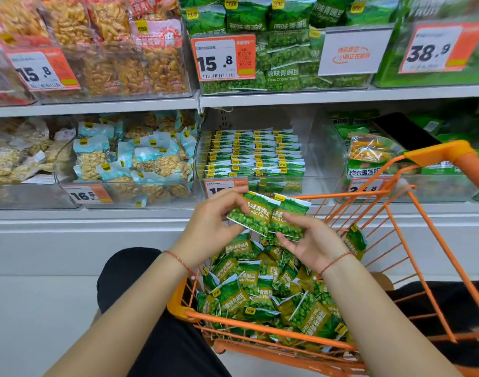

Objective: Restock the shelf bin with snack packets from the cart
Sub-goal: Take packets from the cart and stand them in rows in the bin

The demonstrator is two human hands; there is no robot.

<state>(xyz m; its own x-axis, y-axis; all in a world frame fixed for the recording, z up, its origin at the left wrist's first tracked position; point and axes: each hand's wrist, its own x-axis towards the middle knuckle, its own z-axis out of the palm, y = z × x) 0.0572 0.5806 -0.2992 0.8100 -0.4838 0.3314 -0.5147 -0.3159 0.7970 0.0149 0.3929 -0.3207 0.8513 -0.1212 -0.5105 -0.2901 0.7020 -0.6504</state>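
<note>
Landmark: the orange cart [434, 156] in front of me; every place below is given from it.

Left hand: my left hand [214, 216] is above the cart's far rim, toward its left side, fingers curled and thumb underneath, pinching the left packet [249, 213] by its left end.

Right hand: my right hand [311, 238] is over the cart's middle, just right of the left hand, palm turned up, finger and thumb grasping the right packet [288, 216] along its lower edge.

Held packets: two green garlic pea packets side by side, their inner edges touching or overlapping, printed faces toward me, lifted clear above the pile in the cart.

Packets between hands: they lie between my two hands, each hand at its own outer end, the wrists apart below them.

Loose packets: a heap of the same green packets [260, 289] fills the cart's basket beneath my hands, lying at all angles; one packet [355, 240] leans against the cart's right wire wall.

Shelf bin: the clear shelf bin [322, 148] is beyond the cart's far rim, directly behind the held packets; green packets stand in tidy rows [254, 153] in its left part, and its right part shows bare plastic.

Price tag: an orange price tag [222, 187] on the bin's front is partly hidden behind my left fingers.

Neighbour bins: left of the cart's line, a bin of pale blue nut packs [135, 156]; above, a shelf with more green pea bags [284, 58].
</note>
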